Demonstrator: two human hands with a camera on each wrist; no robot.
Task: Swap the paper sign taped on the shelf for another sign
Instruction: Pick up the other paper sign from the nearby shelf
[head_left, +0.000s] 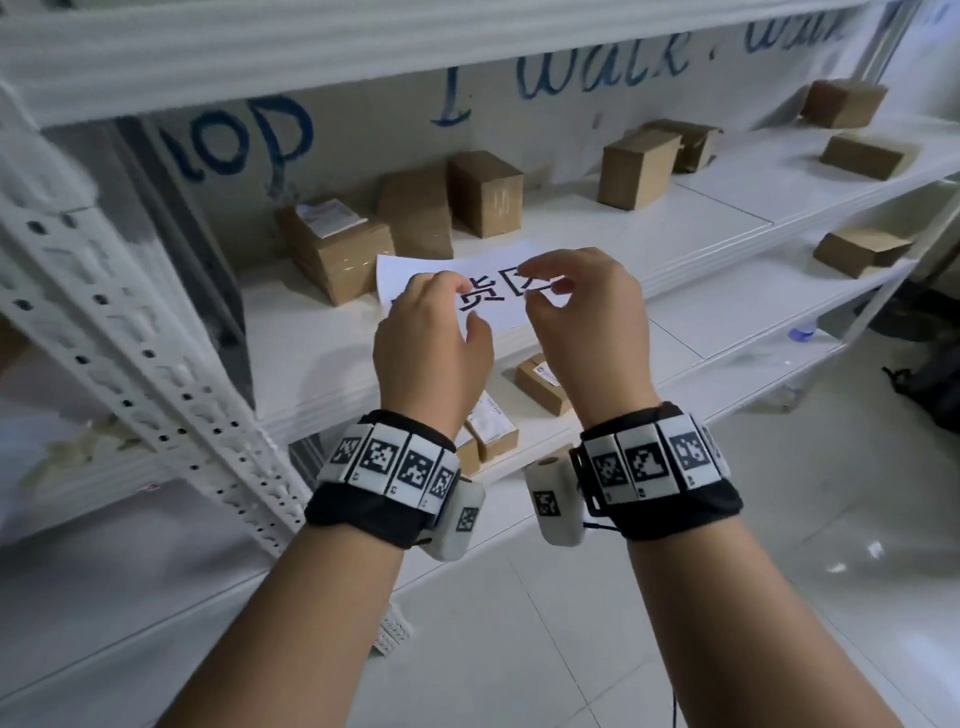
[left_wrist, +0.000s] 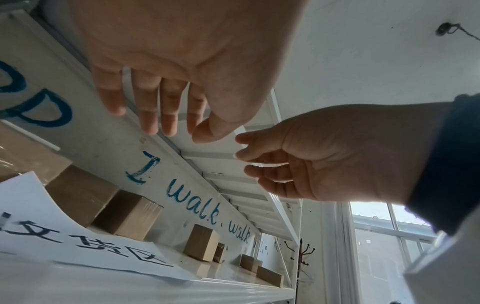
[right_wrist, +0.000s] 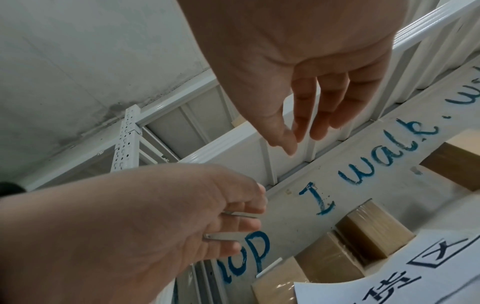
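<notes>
A white metal shelf (head_left: 701, 234) is carrying a paper sign (head_left: 498, 306) lying flat just beneath the raised hands (head_left: 511, 317), its back edge curling upward. Brown cardboard boxes (head_left: 415, 213) are sitting beyond the hands toward the wall, with others spreading out to their right.

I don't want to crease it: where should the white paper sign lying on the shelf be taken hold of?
Pinch the white paper sign at its curled-up left edge, coming from the front; that edge lifts off the white metal shelf, so fingers could slip under.
</notes>
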